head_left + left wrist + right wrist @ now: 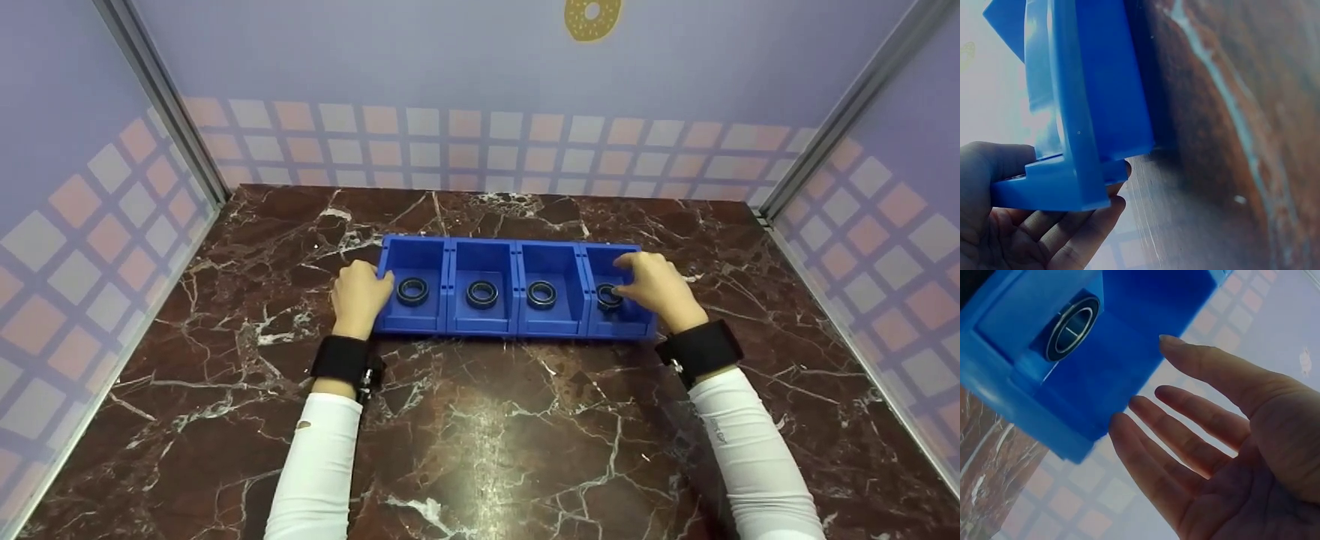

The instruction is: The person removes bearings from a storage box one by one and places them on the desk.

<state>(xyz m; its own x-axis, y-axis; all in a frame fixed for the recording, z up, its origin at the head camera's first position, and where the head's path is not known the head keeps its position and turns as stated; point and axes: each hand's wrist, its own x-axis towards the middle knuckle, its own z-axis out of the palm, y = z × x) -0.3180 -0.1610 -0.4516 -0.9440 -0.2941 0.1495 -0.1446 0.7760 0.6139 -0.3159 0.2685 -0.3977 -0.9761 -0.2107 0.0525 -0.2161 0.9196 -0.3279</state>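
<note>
A row of joined blue bins (482, 330) lies on the marble table, with a ring-shaped black bearing in each compartment. My left hand (360, 296) grips the row's left end wall; in the left wrist view the thumb is on one side of the blue rim (1072, 135) and the fingers on the other. At the right end, my right hand (656, 285) is beside the last compartment, its fingers spread and nothing held. Its thumb reaches over that compartment, near the bearing (1073, 329). Whether the right fingertips touch the outer wall I cannot tell.
The dark red marble table (480, 442) extends around the bins. A back wall (480, 67) with a checked pattern stands behind, and side panels rise at left and right.
</note>
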